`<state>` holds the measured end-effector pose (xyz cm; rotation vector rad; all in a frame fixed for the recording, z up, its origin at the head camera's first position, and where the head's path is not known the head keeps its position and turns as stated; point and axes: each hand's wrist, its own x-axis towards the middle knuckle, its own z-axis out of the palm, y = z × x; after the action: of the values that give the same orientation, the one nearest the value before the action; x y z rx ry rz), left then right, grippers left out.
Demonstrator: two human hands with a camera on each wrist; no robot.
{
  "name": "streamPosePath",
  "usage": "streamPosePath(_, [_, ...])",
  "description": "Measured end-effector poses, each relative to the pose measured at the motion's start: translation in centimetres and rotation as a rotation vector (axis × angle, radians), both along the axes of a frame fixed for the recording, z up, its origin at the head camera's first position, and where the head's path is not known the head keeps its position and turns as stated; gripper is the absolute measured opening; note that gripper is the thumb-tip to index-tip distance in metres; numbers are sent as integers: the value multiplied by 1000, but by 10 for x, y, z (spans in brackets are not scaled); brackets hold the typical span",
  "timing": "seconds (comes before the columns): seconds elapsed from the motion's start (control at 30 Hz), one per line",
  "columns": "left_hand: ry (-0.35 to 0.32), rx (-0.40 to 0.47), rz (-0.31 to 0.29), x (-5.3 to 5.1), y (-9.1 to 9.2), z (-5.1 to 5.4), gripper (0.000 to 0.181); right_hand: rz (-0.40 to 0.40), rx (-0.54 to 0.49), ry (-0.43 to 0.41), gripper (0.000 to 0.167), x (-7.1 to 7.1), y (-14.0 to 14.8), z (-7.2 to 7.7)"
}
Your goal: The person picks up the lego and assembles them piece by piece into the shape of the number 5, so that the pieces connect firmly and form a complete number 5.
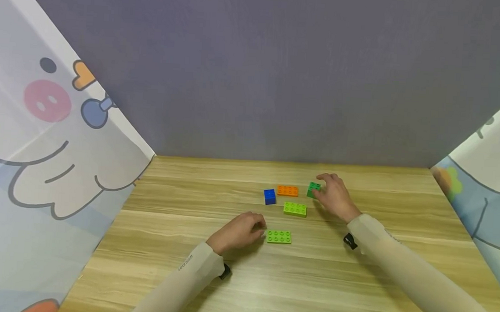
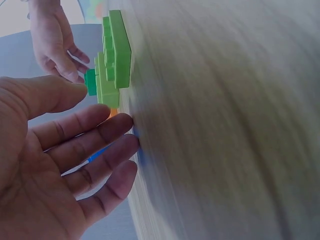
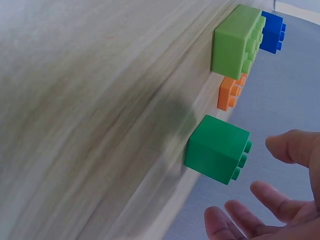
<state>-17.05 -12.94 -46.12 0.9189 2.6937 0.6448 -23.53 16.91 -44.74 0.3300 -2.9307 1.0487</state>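
My left hand [image 1: 241, 230], fingers loosely bent and holding nothing, is just left of the nearer light green building brick [image 1: 279, 237]. In the left wrist view that brick [image 2: 119, 50] stands beyond the thumb, apart from it. My right hand [image 1: 335, 198] hovers beside a dark green square brick [image 1: 314, 190]. Seen from the right wrist, a gap shows between the spread thumb and fingers and this brick [image 3: 216, 149]. A second light green brick [image 1: 295, 210], a thin orange brick [image 1: 288, 191] and a small blue brick [image 1: 269, 197] lie between the hands.
All the bricks lie on a wood-grain table [image 1: 176, 237]. A grey wall [image 1: 297, 82] rises along the table's far edge. Panels printed with cartoon figures stand at the left [image 1: 52, 163] and right [image 1: 489, 180].
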Motion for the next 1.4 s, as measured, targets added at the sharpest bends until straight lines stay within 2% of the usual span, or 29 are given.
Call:
streamPosePath(0.43, [2, 23, -4, 2, 2, 1, 13, -5, 0, -24, 34, -3, 2, -5])
streamPosePath(0.87, [19, 16, -5, 3, 2, 0, 14, 10, -42, -63, 33, -7, 5, -8])
streamPosePath(1.13, [9, 4, -14, 2, 0, -1, 17, 30, -84, -28, 33, 1, 7, -4])
streamPosePath(1.4, [6, 6, -11, 3, 0, 0, 17, 109, -85, 55, 33, 12, 11, -4])
